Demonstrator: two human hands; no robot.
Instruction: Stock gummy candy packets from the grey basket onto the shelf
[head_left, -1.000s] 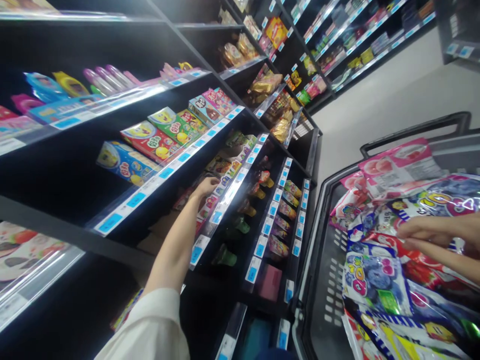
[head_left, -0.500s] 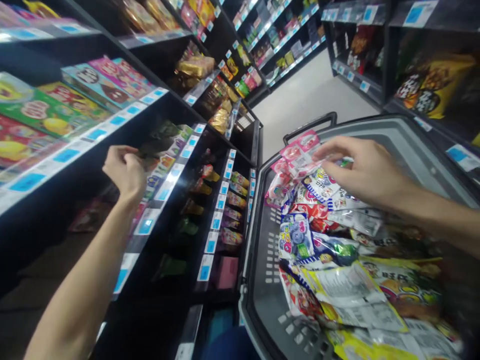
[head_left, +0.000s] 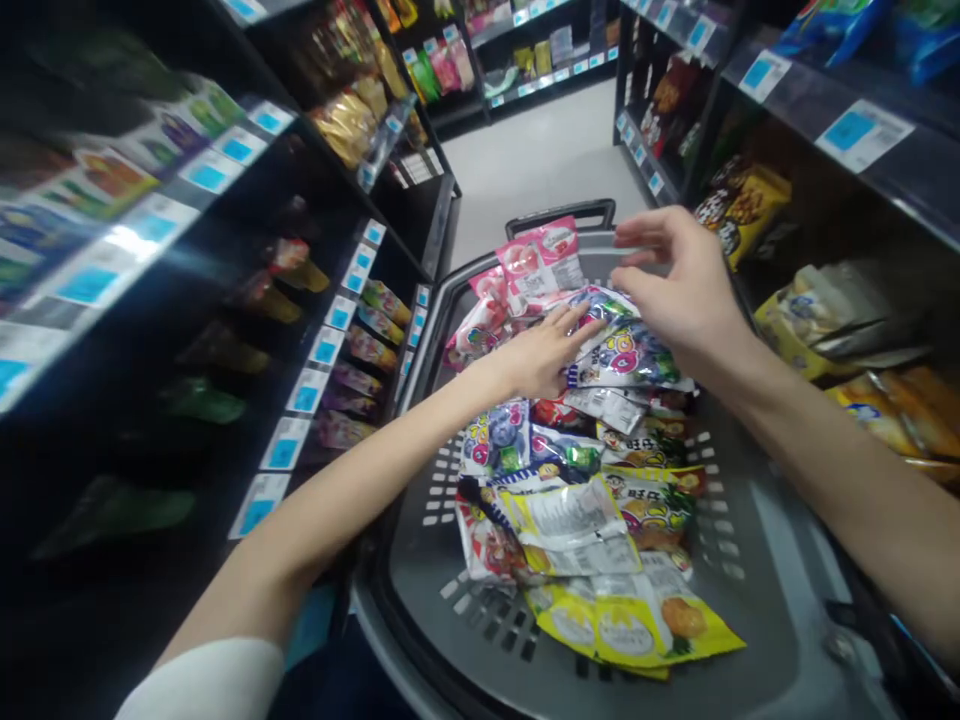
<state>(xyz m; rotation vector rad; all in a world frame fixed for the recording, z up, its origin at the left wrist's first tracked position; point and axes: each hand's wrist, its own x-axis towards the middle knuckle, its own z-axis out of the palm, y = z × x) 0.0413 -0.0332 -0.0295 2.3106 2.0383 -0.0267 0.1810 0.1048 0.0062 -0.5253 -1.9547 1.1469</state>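
My left hand [head_left: 551, 352] reaches into the grey shopping basket [head_left: 409, 560], fingers spread flat on a white and purple candy bag [head_left: 630, 350]. Above the basket's far right part is my right hand [head_left: 679, 275], thumb and fingers apart with nothing between them. Pink candy packets [head_left: 540, 262] lie at the far end, just beyond my left hand. Nearer to me are a blueberry-print packet [head_left: 495, 437], a yellow and white packet [head_left: 574, 530] and a yellow packet with a fruit print [head_left: 637, 625].
The basket handle [head_left: 559, 213] stands at the far rim. Dark shelves with price tags [head_left: 281, 450] run along the left. On the right, shelves hold snack bags [head_left: 825, 310] close to my right arm. A pale floor [head_left: 536, 150] shows ahead.
My left hand has left the left shelf and come down on the bags in the basket. My right hand has lifted off the packets. The view has swung to the right.
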